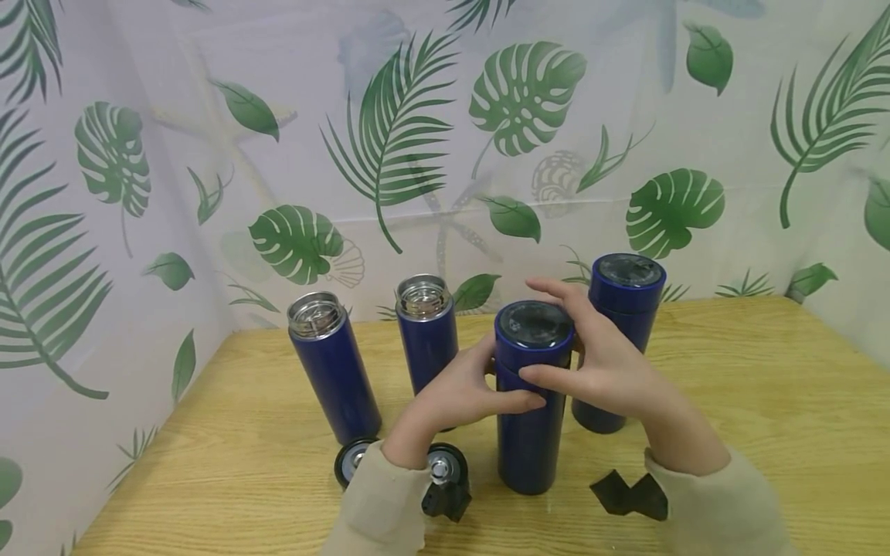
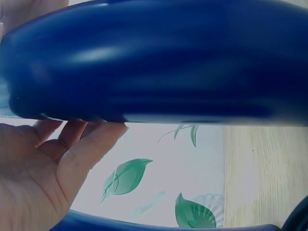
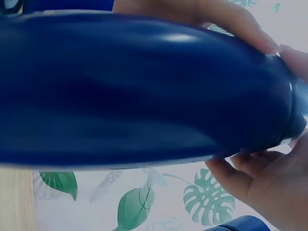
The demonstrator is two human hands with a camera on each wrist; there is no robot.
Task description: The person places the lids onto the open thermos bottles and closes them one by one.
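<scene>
A dark blue bottle (image 1: 530, 432) with a glossy black-topped lid (image 1: 535, 324) stands upright on the table in the head view. The left hand (image 1: 466, 390) grips its upper body from the left, thumb across the front. From the right, the right hand (image 1: 598, 359) holds it around the lid's lower edge, thumb in front. The left wrist view shows the left hand (image 2: 53, 168) against the side of the blue bottle (image 2: 159, 62). In the right wrist view, the right hand (image 3: 274, 183) touches the bottle (image 3: 120, 91) near the lid seam.
Two blue bottles without lids (image 1: 337, 378) (image 1: 427, 340) stand at the left. Another lidded blue bottle (image 1: 626, 309) stands behind the right hand. Two round lids (image 1: 351, 459) (image 1: 445, 466) lie near the left sleeve. A leaf-patterned cloth (image 1: 417, 154) hangs behind the wooden table (image 1: 208, 479).
</scene>
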